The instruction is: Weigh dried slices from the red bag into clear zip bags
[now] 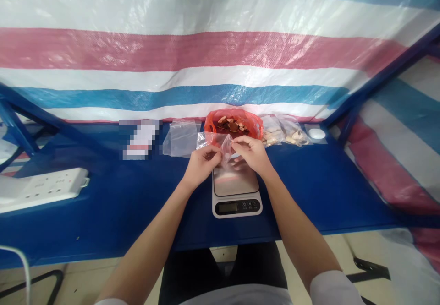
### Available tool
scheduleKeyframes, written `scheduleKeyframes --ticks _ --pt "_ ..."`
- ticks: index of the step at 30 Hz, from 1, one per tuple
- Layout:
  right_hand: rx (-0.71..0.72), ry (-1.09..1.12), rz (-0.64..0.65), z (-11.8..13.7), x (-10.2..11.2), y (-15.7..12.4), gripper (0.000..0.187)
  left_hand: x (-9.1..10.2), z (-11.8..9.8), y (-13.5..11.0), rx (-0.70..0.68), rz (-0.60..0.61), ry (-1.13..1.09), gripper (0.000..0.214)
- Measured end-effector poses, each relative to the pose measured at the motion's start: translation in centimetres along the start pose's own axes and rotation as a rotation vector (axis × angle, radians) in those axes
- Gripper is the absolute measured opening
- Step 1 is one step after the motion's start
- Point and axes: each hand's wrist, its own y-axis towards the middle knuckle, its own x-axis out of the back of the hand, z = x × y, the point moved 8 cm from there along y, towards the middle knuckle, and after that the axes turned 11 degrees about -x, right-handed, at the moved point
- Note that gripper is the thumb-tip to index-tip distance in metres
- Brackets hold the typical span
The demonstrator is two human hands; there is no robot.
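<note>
Above the kitchen scale (236, 183), my left hand (203, 162) and my right hand (252, 155) pinch opposite sides of a clear plastic bag (226, 149). The bag's mouth is spread a little between my fingers, and I see nothing inside it. Just behind my hands stands a red plastic bag (256, 124), its top open, with brown and pale dried slices (233, 124) in it. The scale has a metal plate and a dark display strip at the front; no reading can be made out.
Flat clear bags (182, 138) lie left of the red bag. Filled clear bags (296, 136) and a white round object (316, 133) lie to its right. A white power strip (51, 188) is at the left of the blue table (137, 199). A striped tarp (172, 51) hangs behind.
</note>
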Motion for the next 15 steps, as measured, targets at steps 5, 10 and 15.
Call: scheduleKeyframes --ticks 5,10,15 --pt "0.115 -0.163 0.005 0.9 -0.6 -0.9 0.024 -0.7 -1.2 -0.1 -0.139 0.034 0.181 0.016" --pt "0.157 -0.236 0.028 1.3 -0.8 -1.3 0.021 -0.9 -2.0 -0.3 -0.252 0.055 0.302 0.017" --pt "0.138 -0.213 0.048 0.7 -0.7 -1.0 0.017 -0.7 -1.8 -0.4 -0.231 0.023 0.251 0.015"
